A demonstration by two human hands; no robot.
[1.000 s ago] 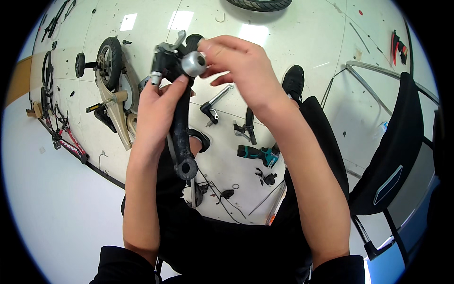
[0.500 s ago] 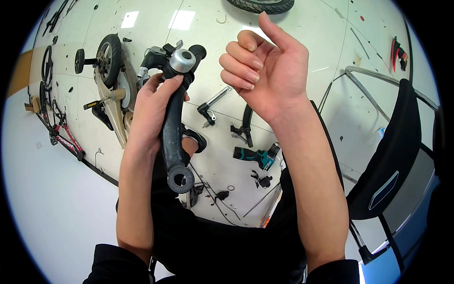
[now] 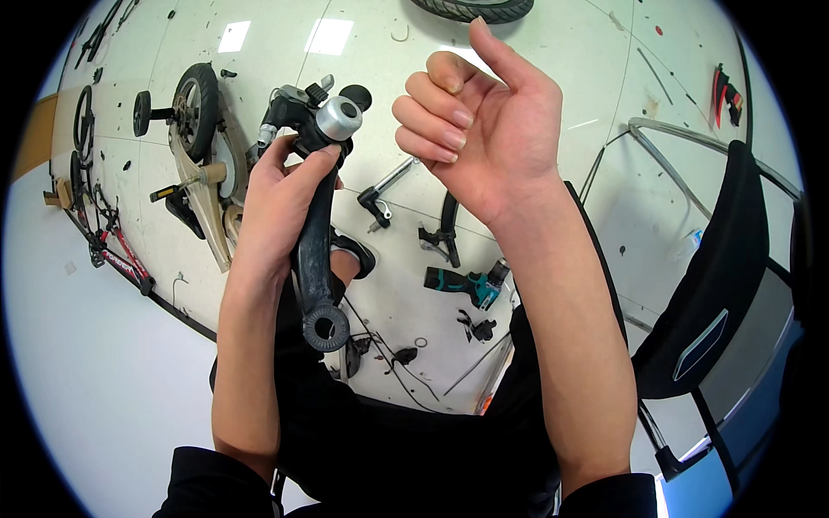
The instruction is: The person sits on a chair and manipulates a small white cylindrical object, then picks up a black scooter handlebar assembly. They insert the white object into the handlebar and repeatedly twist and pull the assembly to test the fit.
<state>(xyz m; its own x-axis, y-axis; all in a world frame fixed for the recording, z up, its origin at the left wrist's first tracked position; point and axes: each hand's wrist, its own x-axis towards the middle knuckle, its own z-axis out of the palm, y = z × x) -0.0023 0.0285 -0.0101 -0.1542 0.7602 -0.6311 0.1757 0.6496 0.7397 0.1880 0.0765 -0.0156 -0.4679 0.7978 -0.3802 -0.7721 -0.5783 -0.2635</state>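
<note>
My left hand (image 3: 276, 198) is wrapped round a black handlebar piece (image 3: 316, 250). A ring-shaped toothed end of the bar points down toward my lap. At its upper end sit a silver bell (image 3: 339, 118) and a brake lever clamp (image 3: 285, 110), with my left thumb just below the bell. Behind the bell shows the tip of a black grip (image 3: 356, 97). Raised to the right, palm facing me, my right hand (image 3: 501, 129) holds nothing. Its fingers curl loosely and the thumb stands apart.
On the floor lie a teal and black cordless drill (image 3: 466, 283), a silver and black stem (image 3: 389, 192), a curved black bar part (image 3: 446, 229) and thin cables. A small-wheeled frame (image 3: 203, 168) lies left, a tyre (image 3: 479, 9) ahead, a black chair (image 3: 717, 285) right.
The handlebar piece has tilted slightly in my left hand, its bell shifting a little to the right. My right hand has moved slightly to the left, still raised.
</note>
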